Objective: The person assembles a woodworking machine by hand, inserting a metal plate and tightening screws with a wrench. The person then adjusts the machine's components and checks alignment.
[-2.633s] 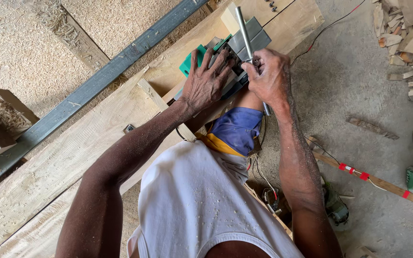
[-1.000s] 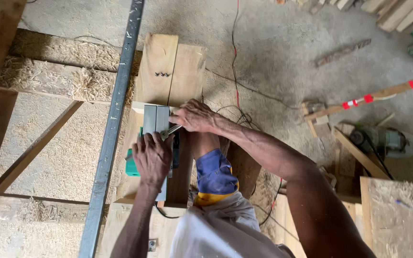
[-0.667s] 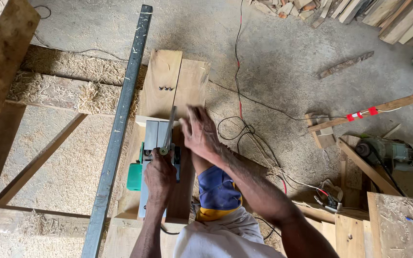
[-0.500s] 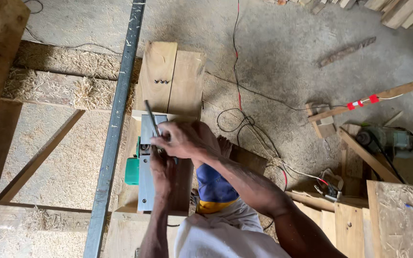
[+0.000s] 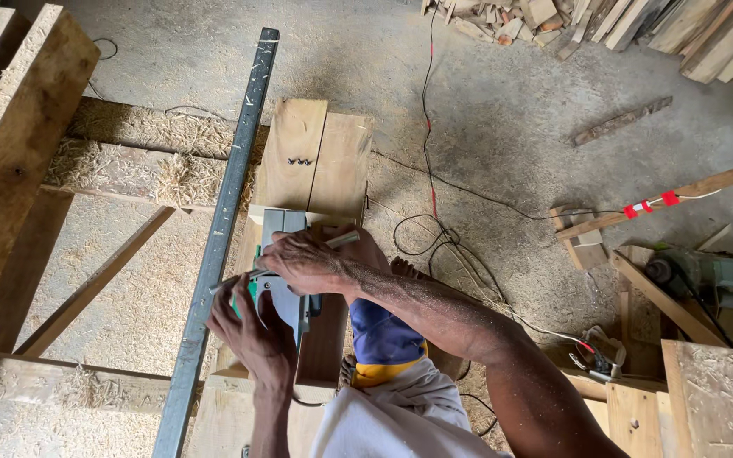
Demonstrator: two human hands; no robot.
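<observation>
Hands work together on a grey and green power planer [image 5: 286, 280] resting on a wooden plank [image 5: 316, 161]. Right hand [image 5: 303, 261] lies over the planer's top, fingers curled around a thin metal rod [image 5: 345, 239] that crosses it. Left hand [image 5: 252, 326] cups the planer's near left side, fingers wrapped against the body. A long steel bar [image 5: 222, 229] runs just beside the plank. Judging from this, steady bracing with the left hand matters, so the rod turns without the planer shifting on the plank.
</observation>
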